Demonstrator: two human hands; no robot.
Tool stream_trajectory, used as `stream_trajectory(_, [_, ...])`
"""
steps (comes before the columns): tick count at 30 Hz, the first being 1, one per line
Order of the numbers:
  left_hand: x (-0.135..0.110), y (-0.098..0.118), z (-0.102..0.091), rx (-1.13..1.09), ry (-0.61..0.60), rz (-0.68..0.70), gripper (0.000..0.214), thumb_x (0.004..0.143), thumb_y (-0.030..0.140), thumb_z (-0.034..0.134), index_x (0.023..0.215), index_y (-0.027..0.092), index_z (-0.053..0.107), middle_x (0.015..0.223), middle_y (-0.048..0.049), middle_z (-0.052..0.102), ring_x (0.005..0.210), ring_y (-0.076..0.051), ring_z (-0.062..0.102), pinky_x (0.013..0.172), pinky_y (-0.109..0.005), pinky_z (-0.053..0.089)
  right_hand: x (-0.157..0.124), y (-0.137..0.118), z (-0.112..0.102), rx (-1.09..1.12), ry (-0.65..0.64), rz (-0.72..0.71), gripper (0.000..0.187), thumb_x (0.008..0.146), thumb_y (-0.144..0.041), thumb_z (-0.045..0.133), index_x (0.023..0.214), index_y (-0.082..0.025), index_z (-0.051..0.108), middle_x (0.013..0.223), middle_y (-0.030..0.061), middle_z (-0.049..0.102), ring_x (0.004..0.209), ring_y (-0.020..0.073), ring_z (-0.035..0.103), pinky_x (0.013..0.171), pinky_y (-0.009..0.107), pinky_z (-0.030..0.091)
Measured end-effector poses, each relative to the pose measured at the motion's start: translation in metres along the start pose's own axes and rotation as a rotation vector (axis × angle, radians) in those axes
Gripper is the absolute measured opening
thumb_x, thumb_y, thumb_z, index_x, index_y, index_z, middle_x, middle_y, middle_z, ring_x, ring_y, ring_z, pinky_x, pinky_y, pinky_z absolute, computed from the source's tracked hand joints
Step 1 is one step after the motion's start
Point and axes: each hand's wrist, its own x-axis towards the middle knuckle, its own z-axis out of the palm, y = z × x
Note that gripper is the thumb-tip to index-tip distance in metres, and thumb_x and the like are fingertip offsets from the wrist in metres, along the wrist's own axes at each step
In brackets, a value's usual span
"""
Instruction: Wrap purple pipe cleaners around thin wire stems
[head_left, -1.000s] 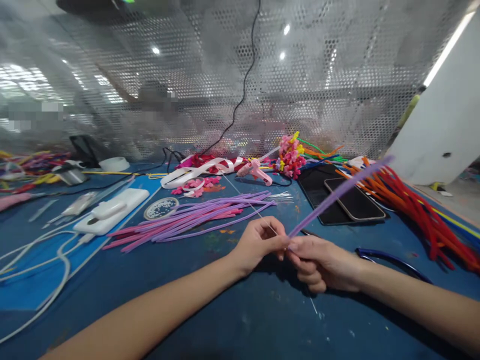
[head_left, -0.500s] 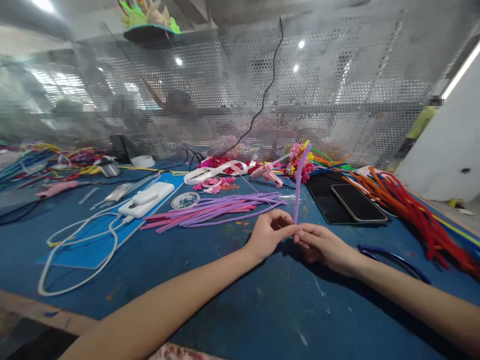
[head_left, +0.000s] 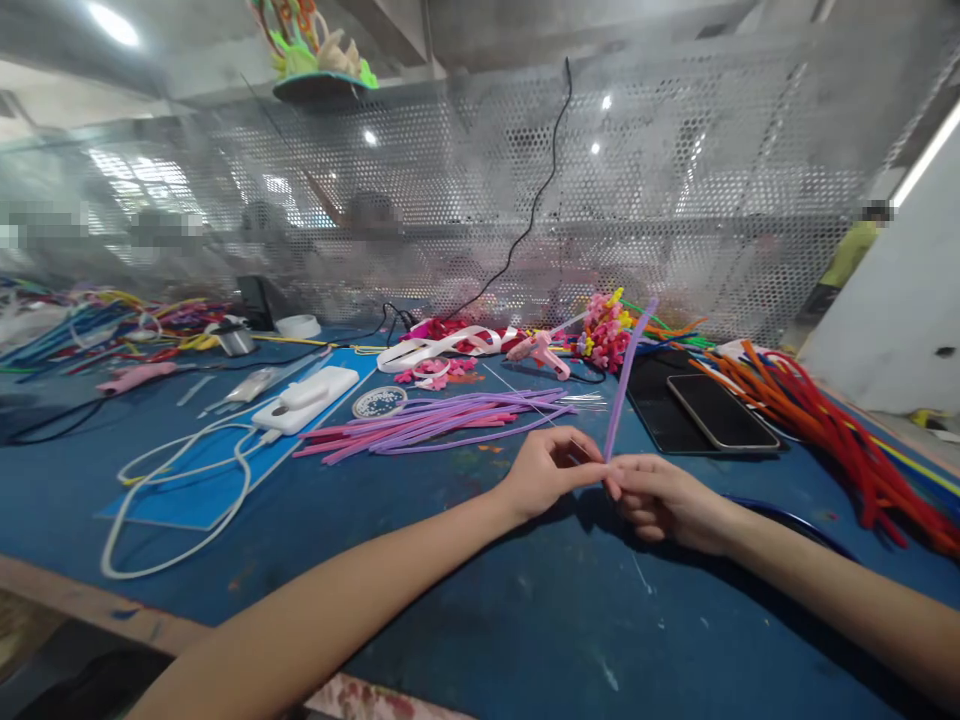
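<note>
A purple pipe cleaner point(head_left: 630, 375) stands up from between my two hands, its top leaning to the right. My right hand point(head_left: 671, 503) is closed, pinching its lower end between thumb and fingertips. My left hand point(head_left: 551, 472) is closed too, its thumb and finger meeting the right fingertips. A thin wire point(head_left: 517, 390) slants from the upper left into the left hand's grip. What the fingertips cover is hidden. Just beyond the hands lies a bundle of purple and pink pipe cleaners point(head_left: 435, 420), with several thin wires point(head_left: 585, 402) at its right end.
On the blue table lie a white charger point(head_left: 306, 398) with its cable, a round dish of white beads point(head_left: 379, 402), a pink glue gun point(head_left: 541, 350), a phone point(head_left: 721, 412) and red and orange pipe cleaners point(head_left: 847, 435). Blue handles point(head_left: 802, 522) rest beside my right wrist.
The purple pipe cleaner has tipped from nearly upright to leaning right. My right hand has turned slightly and its lower fingers show more. The whole view has shifted a little.
</note>
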Motion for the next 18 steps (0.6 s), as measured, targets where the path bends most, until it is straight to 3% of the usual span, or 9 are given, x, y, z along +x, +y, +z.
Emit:
stream_trajectory(3, [0.005, -0.001, 0.003, -0.07, 0.088, -0.012, 0.026, 0.054, 0.027, 0.078, 0.062, 0.014, 0.056, 0.055, 0.0034, 0.056, 0.05, -0.008, 0.049, 0.051, -0.02, 0.036, 0.004, -0.006, 0.003, -0.493, 0.189, -0.228, 0.028, 0.087, -0.041, 0.042, 0.074, -0.017, 0.049, 0.049, -0.0072, 0.029, 0.042, 0.0068, 0.024, 0.042, 0.02, 0.021])
stream_trajectory(6, [0.012, -0.006, 0.007, -0.243, 0.252, -0.058, 0.032, 0.054, 0.023, 0.077, 0.062, 0.016, 0.047, 0.048, 0.0081, 0.049, 0.045, -0.006, 0.045, 0.047, -0.017, 0.033, 0.013, -0.013, 0.003, -1.14, 0.39, -0.497, 0.022, 0.088, -0.024, 0.038, 0.072, -0.016, 0.051, 0.062, 0.0007, 0.046, 0.056, 0.0109, 0.039, 0.054, 0.025, 0.028])
stream_trajectory(8, [0.018, -0.01, 0.008, -0.326, 0.342, -0.086, 0.033, 0.057, 0.022, 0.075, 0.068, 0.018, 0.044, 0.048, 0.0101, 0.046, 0.043, -0.005, 0.043, 0.046, -0.017, 0.033, 0.022, -0.017, -0.001, -1.428, 0.487, -0.569, 0.019, 0.085, -0.016, 0.038, 0.072, -0.016, 0.052, 0.067, 0.0035, 0.049, 0.059, 0.0125, 0.039, 0.056, 0.026, 0.026])
stream_trajectory(10, [0.025, -0.013, 0.007, -0.361, 0.375, -0.101, 0.031, 0.06, 0.022, 0.072, 0.075, 0.019, 0.044, 0.05, 0.0107, 0.045, 0.044, -0.004, 0.043, 0.047, -0.016, 0.033, 0.033, -0.02, -0.006, -1.56, 0.538, -0.565, 0.018, 0.082, -0.012, 0.039, 0.073, -0.016, 0.053, 0.065, 0.0038, 0.048, 0.057, 0.0129, 0.038, 0.054, 0.027, 0.024])
stream_trajectory(12, [0.033, -0.015, 0.003, -0.398, 0.361, -0.119, 0.032, 0.062, 0.023, 0.071, 0.082, 0.018, 0.047, 0.054, 0.0096, 0.048, 0.047, -0.004, 0.044, 0.049, -0.016, 0.035, 0.041, -0.023, -0.012, -1.524, 0.54, -0.577, 0.016, 0.081, -0.012, 0.039, 0.072, -0.016, 0.053, 0.065, 0.0032, 0.047, 0.057, 0.0128, 0.038, 0.054, 0.026, 0.025])
stream_trajectory(14, [0.04, -0.016, -0.003, -0.428, 0.283, -0.141, 0.036, 0.06, 0.024, 0.073, 0.089, 0.016, 0.053, 0.06, 0.0061, 0.053, 0.052, -0.005, 0.049, 0.052, -0.017, 0.037, 0.046, -0.027, -0.017, -1.322, 0.501, -0.603, 0.017, 0.083, -0.017, 0.04, 0.07, -0.017, 0.051, 0.065, 0.0024, 0.048, 0.059, 0.0126, 0.041, 0.056, 0.025, 0.028])
stream_trajectory(16, [0.046, -0.017, -0.01, -0.436, 0.143, -0.169, 0.038, 0.059, 0.025, 0.076, 0.091, 0.013, 0.058, 0.065, 0.0016, 0.058, 0.057, -0.008, 0.052, 0.055, -0.02, 0.039, 0.046, -0.03, -0.021, -0.964, 0.399, -0.539, 0.022, 0.086, -0.027, 0.041, 0.068, -0.018, 0.05, 0.059, -0.0008, 0.043, 0.053, 0.0107, 0.038, 0.052, 0.023, 0.029])
stream_trajectory(18, [0.052, -0.019, -0.016, -0.408, -0.017, -0.173, 0.034, 0.059, 0.027, 0.077, 0.085, 0.012, 0.062, 0.064, -0.0008, 0.061, 0.058, -0.009, 0.054, 0.057, -0.022, 0.04, 0.045, -0.032, -0.025, -0.514, 0.231, -0.339, 0.027, 0.084, -0.037, 0.045, 0.065, -0.018, 0.047, 0.049, -0.0063, 0.031, 0.042, 0.0073, 0.027, 0.042, 0.021, 0.024])
